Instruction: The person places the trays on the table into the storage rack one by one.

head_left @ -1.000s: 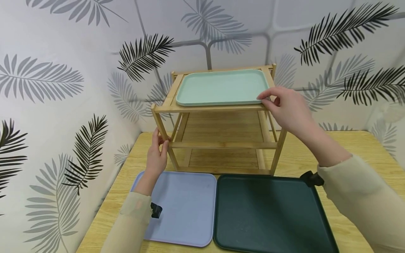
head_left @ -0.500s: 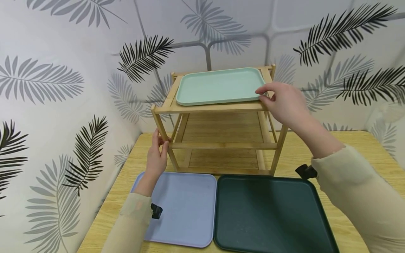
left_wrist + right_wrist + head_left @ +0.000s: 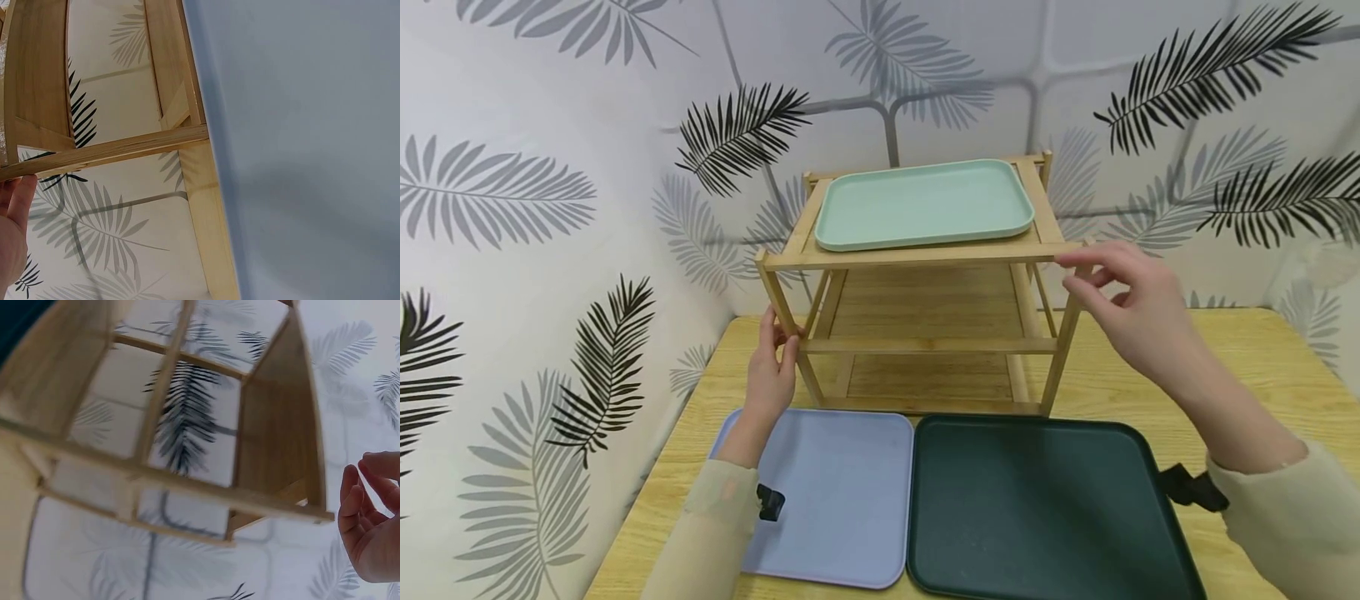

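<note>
A three-tier wooden shelf rack [image 3: 910, 346] stands on the table, and a mint-green tray [image 3: 925, 204] lies on its top tier, slightly askew. My left hand [image 3: 772, 367] holds the rack's front left leg; in the left wrist view the fingers [image 3: 22, 200] touch that wooden leg [image 3: 119, 149]. My right hand [image 3: 1138, 304] hovers by the top front right corner with fingers bent and nothing between them. A gap separates the right hand [image 3: 375, 515] from the rack [image 3: 281, 506] in the right wrist view.
In front of the rack, a light blue tray [image 3: 842, 500] and a dark green tray [image 3: 1037, 508] lie side by side on the wooden table [image 3: 1232, 367]. Leaf-patterned cloth [image 3: 587, 208] hangs behind and to the left.
My right hand has let go of the mint-green tray and moved right and down. The tray's right end shifted slightly backward. The left hand stays on the leg.
</note>
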Demonstrator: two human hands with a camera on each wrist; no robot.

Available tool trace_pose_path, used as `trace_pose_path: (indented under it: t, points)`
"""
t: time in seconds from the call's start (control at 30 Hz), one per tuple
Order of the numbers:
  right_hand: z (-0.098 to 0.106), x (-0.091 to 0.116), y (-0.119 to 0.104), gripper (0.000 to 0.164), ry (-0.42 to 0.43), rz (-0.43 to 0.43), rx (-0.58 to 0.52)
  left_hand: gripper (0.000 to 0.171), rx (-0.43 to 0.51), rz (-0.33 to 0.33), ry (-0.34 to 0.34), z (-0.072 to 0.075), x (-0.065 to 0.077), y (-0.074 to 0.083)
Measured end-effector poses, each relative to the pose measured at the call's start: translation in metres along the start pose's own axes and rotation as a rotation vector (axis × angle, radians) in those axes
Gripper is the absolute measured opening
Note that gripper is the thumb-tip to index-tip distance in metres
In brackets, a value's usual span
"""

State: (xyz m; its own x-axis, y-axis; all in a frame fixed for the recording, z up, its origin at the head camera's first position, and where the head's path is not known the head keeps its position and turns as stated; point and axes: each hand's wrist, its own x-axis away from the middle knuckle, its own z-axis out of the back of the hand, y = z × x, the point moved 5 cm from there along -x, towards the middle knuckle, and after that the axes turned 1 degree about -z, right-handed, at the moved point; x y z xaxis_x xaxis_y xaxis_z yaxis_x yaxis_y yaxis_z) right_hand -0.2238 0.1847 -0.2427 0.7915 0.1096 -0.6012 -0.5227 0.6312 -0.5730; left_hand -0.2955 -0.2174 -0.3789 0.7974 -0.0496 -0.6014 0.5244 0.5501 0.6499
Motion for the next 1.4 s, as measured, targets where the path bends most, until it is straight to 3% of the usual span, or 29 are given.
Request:
trace_pose_path:
  t: [0.13, 0.33, 0.47, 0.7, 0.8, 1.03, 1.2, 1.4]
  points:
    - [0.005, 0.033, 0.029, 0.027, -0.049, -0.022, 0.020, 0.049, 0.007, 0.004, 0.005, 0.001, 0.000, -0.001]
    - [0.012, 0.086, 0.086, 0.029, -0.166, -0.166, -0.006, 0.049, 0.001, 0.020, 0.003, 0.004, 0.001, -0.003]
    - [0.013, 0.124, 0.120, 0.032, -0.244, -0.275, 0.060, 0.049, 0.001, 0.020, 0.005, 0.005, 0.002, -0.005]
    - [0.006, 0.180, 0.161, 0.046, -0.433, -0.483, 0.132, 0.049, -0.005, -0.001, 0.010, 0.006, 0.000, -0.004]
    - [0.001, 0.191, 0.170, 0.049, -0.467, -0.526, 0.123, 0.049, -0.012, -0.003, 0.012, 0.006, -0.001, -0.004]
    - [-0.018, 0.203, 0.176, 0.048, -0.547, -0.537, 0.029, 0.049, -0.019, -0.019, 0.010, 0.003, -0.001, 0.000]
    - [-0.027, 0.208, 0.173, 0.039, -0.492, -0.449, 0.020, 0.048, -0.020, -0.013, 0.003, 0.002, 0.000, 0.001]
    - [-0.024, 0.211, 0.180, 0.040, -0.452, -0.422, 0.087, 0.048, -0.015, -0.007, -0.002, 0.001, 0.001, 0.001]
